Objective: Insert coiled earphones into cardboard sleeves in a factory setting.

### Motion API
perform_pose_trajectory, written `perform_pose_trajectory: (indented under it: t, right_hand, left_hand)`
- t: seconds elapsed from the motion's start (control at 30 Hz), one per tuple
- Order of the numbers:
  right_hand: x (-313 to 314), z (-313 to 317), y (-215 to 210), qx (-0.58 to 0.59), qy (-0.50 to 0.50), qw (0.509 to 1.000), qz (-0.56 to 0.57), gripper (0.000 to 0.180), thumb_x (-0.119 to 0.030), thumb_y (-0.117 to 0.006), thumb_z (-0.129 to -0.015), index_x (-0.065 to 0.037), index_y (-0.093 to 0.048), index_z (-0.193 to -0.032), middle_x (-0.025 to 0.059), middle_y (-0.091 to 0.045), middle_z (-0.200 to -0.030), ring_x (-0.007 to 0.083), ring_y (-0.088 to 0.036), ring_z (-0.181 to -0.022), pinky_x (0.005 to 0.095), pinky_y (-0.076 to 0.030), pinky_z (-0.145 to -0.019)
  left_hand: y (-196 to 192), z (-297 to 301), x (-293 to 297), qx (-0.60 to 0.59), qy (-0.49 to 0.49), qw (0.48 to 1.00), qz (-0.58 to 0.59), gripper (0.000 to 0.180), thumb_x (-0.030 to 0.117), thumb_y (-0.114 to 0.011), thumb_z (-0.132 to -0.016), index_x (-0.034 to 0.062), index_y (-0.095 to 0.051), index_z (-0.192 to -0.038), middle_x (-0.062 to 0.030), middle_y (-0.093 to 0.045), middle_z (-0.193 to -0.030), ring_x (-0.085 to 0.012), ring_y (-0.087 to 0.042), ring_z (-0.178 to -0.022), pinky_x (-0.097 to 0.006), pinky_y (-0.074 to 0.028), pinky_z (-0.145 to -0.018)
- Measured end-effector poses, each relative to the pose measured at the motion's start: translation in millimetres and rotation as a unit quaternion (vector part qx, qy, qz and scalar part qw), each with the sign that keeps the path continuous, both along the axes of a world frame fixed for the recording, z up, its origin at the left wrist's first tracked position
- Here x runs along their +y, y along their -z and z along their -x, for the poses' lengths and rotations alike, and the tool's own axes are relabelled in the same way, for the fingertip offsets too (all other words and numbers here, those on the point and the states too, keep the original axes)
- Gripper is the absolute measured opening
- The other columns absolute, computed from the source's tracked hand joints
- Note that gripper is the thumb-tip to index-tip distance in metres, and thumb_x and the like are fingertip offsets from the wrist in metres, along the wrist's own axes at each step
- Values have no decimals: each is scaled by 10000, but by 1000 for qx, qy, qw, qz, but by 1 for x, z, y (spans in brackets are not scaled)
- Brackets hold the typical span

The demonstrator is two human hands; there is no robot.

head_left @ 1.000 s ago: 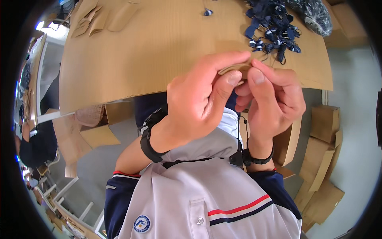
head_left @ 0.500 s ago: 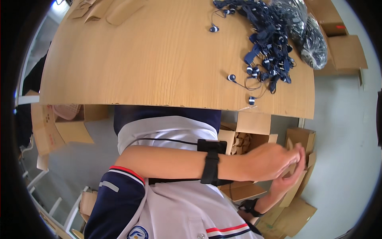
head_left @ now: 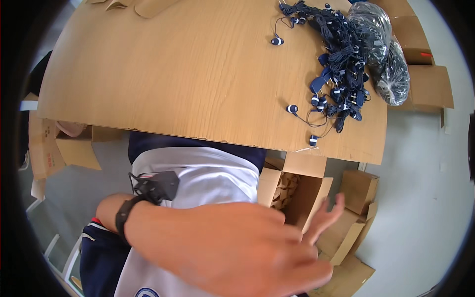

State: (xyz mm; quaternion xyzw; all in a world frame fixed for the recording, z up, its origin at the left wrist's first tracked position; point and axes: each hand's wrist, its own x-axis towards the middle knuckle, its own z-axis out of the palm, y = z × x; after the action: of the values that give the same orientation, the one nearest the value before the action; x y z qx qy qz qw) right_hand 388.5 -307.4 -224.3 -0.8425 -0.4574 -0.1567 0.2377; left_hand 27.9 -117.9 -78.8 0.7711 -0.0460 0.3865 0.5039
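My left hand [head_left: 232,247] is raised in front of my body, close and large, with its back showing. Its fingers are smeared by motion, so I cannot tell their pose or whether they hold anything. Beyond it, my right hand [head_left: 324,220] is partly hidden; the visible fingers stretch out apart with nothing seen in them. It is nearest to an open carton [head_left: 311,198] that holds crumpled brown paper [head_left: 284,190]. On the table [head_left: 173,69], at the right, lies a tangled heap of dark blue wired earphones [head_left: 344,64], several earpieces spread toward the near edge.
Clear plastic bags [head_left: 391,69] of dark items sit beside the heap at the table's right edge. Open cartons [head_left: 430,86] stand beyond them, and more boxes [head_left: 358,190] lie on the floor at right. Another carton [head_left: 76,151] is at left. Brown cardboard pieces [head_left: 148,7] lie at the far left.
My hands have come apart. The left moved left and nearer the camera; the right now shows spread fingers beside the carton. The view has shifted slightly; the earphone heap looks unchanged.
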Motion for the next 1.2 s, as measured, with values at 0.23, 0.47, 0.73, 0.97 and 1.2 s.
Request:
perform_pose_trajectory:
  t: [0.23,0.47,0.73,0.97,1.2]
  right_hand:
    - [209,113,-178,53,-369,924,-87,141,1,-646,-854,20,-683,-988,89,-691,-907,138,-613,-776,270,-492,-743]
    - [425,178,-155,-70,-523,830,181,222,-190,-662,-828,7,-662,-929,141,-660,-829,269,-627,-759,351,-490,-709]
    - [419,175,-128,-80,-522,833,164,251,-125,-562,-822,6,-609,-1031,160,-647,-874,317,-622,-817,384,-491,-753]
    - [389,159,-178,-200,-553,799,-122,314,41,-438,-914,-25,-601,-1174,103,-625,-969,223,-615,-840,313,-495,-777]
    - [329,191,-240,149,-597,755,-224,307,12,-561,-919,32,-584,-1224,99,-634,-1012,163,-612,-873,257,-505,-780]
  left_hand:
    - [-25,22,-24,-82,-155,984,12,112,130,-681,-807,53,-683,-887,-26,-671,-862,-174,-637,-761,-311,-545,-723]
    - [-22,80,31,-76,-81,992,65,84,66,-691,-844,29,-636,-896,-117,-696,-874,-199,-677,-746,-253,-548,-656]
    - [-1,82,18,-141,-232,948,164,109,-17,-658,-849,55,-577,-841,-95,-656,-812,-172,-613,-661,-246,-513,-575]
    - [-10,79,17,-150,-246,945,153,112,-98,-557,-847,14,-564,-843,-113,-612,-778,-179,-594,-616,-246,-482,-508]
    - [-37,68,32,-46,-304,943,125,189,13,-546,-908,-31,-557,-1091,-162,-632,-971,-200,-627,-771,-298,-506,-671]
